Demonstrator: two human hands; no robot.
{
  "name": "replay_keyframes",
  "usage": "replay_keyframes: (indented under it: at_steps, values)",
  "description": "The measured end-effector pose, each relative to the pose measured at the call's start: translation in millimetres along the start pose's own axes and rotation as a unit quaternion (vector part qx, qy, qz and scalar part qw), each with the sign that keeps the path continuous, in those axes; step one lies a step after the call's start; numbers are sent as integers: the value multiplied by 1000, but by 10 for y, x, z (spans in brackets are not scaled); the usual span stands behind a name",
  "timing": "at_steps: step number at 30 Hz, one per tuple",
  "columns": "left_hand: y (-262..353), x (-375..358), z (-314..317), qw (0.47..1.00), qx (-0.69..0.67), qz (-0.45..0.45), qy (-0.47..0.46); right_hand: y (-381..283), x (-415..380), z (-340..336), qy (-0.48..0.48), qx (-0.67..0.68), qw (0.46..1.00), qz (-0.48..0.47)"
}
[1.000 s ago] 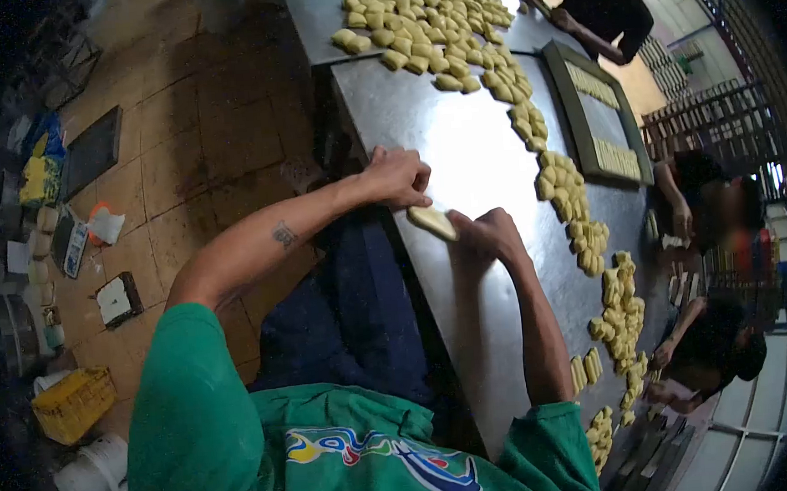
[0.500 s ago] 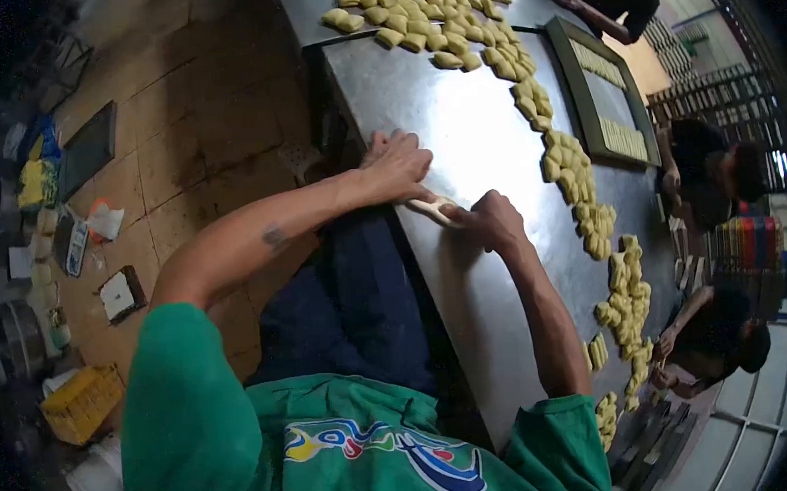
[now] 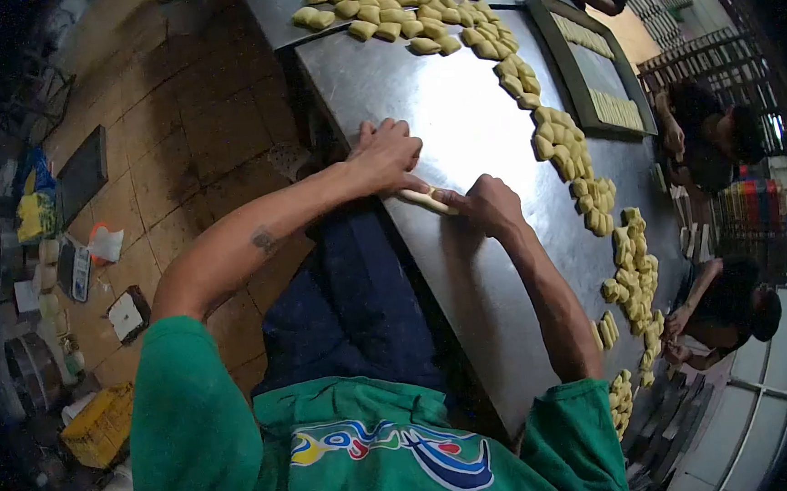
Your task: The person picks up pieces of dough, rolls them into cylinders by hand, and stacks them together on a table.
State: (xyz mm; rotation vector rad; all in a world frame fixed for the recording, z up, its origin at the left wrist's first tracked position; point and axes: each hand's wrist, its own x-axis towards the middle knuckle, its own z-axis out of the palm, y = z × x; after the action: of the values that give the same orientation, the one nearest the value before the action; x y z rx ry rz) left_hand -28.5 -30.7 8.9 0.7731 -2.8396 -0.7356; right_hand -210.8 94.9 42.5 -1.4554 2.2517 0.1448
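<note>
Between our left hand (image 3: 386, 157) and right hand (image 3: 493, 207), a dough strip (image 3: 429, 201) is filling the small gap. Beyond them, we are seeing a broad bare stretch of table (image 3: 438, 96) lying open for fingers moving low. Farther across, a row of dough pieces (image 3: 557, 134) is barring our way to the raised-rim tray (image 3: 571, 73), a narrower bare strip running between. A dough heap (image 3: 379, 15) is blocking the far end; co-workers' hands (image 3: 677, 321) are occupying the opposite edge.
</note>
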Motion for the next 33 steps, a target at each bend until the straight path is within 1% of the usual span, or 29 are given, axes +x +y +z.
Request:
replay_keyframes:
  at_steps: [1,2,3,5,7,8,9,11,12,13,14,15,17,19,20,21,22,24,25,27,28,29,31,32,33]
  values:
    - [-49,-31,-24,999,-34,22,9,75,-27,27,5,2,1000,4]
    - [-148,-10,68,998,-42,38,31,168,-3,43,-9,56,998,-14]
    - [-132,23,-27,998,-36,43,37,181,-1,-9,-23,108,993,-34]
    - [-110,11,-131,996,-88,14,-32,204,58,-90,-34,83,995,-52]
    - [-78,78,-125,996,-76,18,-37,143,145,-53,-7,3,995,-100]
    - [-41,117,-124,999,-38,4,-34,88,167,-78,12,4,997,-73]
    - [8,154,-146,999,3,-7,-32,59,236,-82,1,6,999,-53]
    - [67,165,-146,998,10,-16,-59,-33,230,-188,-41,24,998,-35]
    - [73,146,-52,1000,25,-12,-14,-109,148,-209,-44,29,998,-30]
    - [94,134,-5,999,39,-8,33,-206,59,-236,-30,4,999,-33]
    - [79,125,16,999,38,-3,30,-231,14,-250,-15,-22,999,-35]
    - [55,77,4,999,24,-11,35,-162,12,-200,-16,-20,999,-28]
    - [2,-21,-11,999,13,-13,40,10,31,-81,-40,15,999,2]
    - [-125,-2,-79,999,-33,11,-14,174,19,-62,-49,118,990,-53]
    - [-173,38,-85,997,-73,1,-21,288,59,-19,-51,155,985,-55]
    - [-165,74,-126,997,-72,1,-16,275,36,-63,-59,191,978,-56]
    - [-141,94,-126,999,-53,4,-10,240,43,-73,-61,190,978,-57]
    - [-98,131,-120,1000,-13,12,-6,102,96,-116,-20,28,998,-48]
    - [-101,162,-105,1000,-12,12,-9,59,132,-137,-21,32,998,-47]
    - [-60,228,-101,1000,7,-19,9,-14,170,-211,8,8,998,-55]
    - [-29,217,-103,999,24,-29,-7,-62,143,-268,14,-15,998,-65]
    - [14,158,-61,999,24,-26,-13,-104,113,-209,12,-11,998,-60]
    - [53,11,56,990,62,20,126,-135,32,-85,90,-77,989,-88]
    - [66,-61,58,995,49,2,92,-73,12,37,87,-30,993,-79]
    - [27,-112,101,995,48,4,88,-39,-41,51,84,-28,993,-75]
